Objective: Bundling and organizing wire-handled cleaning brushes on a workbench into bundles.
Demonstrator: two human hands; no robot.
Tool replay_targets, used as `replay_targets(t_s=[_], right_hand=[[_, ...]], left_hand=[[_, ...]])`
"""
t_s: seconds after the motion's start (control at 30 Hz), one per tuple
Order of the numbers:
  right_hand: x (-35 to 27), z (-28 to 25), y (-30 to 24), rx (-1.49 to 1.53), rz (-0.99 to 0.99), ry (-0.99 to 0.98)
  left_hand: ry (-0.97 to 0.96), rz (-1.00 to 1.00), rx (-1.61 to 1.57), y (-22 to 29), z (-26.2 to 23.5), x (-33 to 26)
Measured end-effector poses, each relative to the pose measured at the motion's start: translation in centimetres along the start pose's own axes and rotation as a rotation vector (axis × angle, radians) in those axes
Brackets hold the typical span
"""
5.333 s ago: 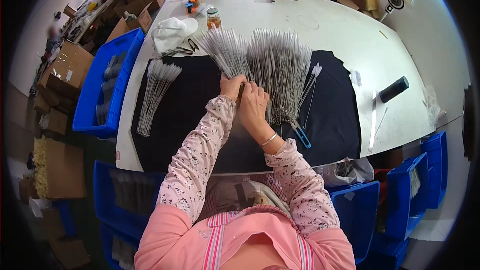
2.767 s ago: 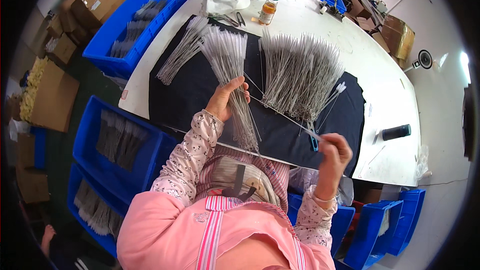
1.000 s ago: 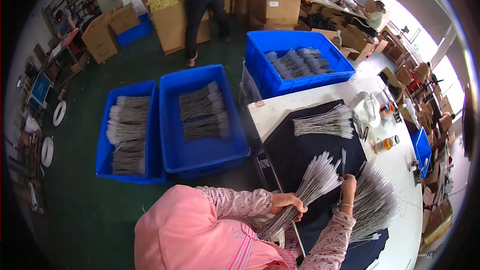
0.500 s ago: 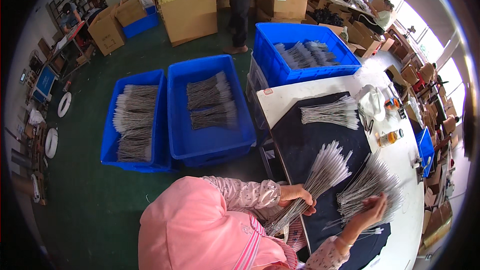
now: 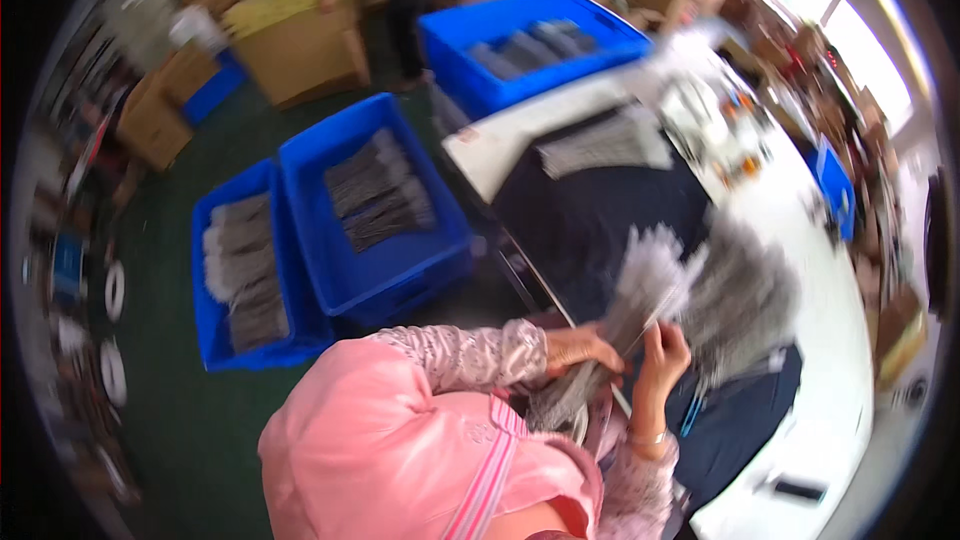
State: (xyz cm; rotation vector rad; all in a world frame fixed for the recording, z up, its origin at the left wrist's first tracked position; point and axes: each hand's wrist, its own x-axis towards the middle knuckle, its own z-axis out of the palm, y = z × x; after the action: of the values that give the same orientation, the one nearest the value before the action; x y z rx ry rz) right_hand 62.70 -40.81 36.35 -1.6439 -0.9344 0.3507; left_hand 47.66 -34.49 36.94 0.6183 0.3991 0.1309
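A thick bundle of thin wire tube brushes [image 5: 650, 275], with pale bristle ends and twisted wire stems, slants up from my lap over the table edge. My left hand [image 5: 580, 348] is wrapped round its stems. Close beside it, my right hand [image 5: 664, 355] is raised with its fingers pinched on what looks like one thin brush, its wire blurred. Right of the bundle, a loose heap of similar brushes [image 5: 745, 290] lies on the dark cloth [image 5: 560, 230]. A smaller pile of brushes [image 5: 610, 145] rests farther back on the cloth.
Two blue bins [image 5: 375, 285] [image 5: 212, 335] with brush bundles stand on the floor at left. Another blue bin [image 5: 520, 90] stands behind the white table [image 5: 840, 370]. A dark flat object [image 5: 798, 490] lies near the table's front. A person [image 5: 420, 0] stands by a carton [image 5: 300, 50].
My right hand has moved left from the loose heap to beside the bundle in my left hand, its fingers now pinched. The whole view has shifted and turned, blurring the picture.
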Motion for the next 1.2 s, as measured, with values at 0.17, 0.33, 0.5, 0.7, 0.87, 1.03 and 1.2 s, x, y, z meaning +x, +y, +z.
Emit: replay_targets(t_s=[0.17,0.33,0.5,0.7,0.87,1.03,1.2], right_hand=[[1.1,-0.7,-0.6,-0.279,-0.176,-0.059],[1.7,-4.4,-1.0,-0.719,-0.583,0.151],[1.8,-2.7,-2.8,-1.089,-1.038,-0.32],[3.2,-0.2,-2.0,-0.82,-1.096,-0.514],[3.6,0.9,-1.6,-0.552,-1.029,-0.443],[4.6,1.5,-3.2,-0.351,-0.6,-0.324],[5.3,2.1,-4.5,0.294,-0.118,-0.611]], left_hand=[[0.027,0.012,0.008,-1.0,-1.7,1.7],[0.16,-0.002,-0.011,2.1,-2.0,3.1],[0.083,-0.036,0.139,4.1,-3.1,4.8],[-0.255,-0.387,0.444,5.1,-2.2,3.2],[-0.229,-0.461,0.418,7.1,-2.2,2.1],[-0.173,-0.25,0.463,11.6,-2.7,0.5],[-0.262,0.542,0.968,14.9,1.4,-1.4]])
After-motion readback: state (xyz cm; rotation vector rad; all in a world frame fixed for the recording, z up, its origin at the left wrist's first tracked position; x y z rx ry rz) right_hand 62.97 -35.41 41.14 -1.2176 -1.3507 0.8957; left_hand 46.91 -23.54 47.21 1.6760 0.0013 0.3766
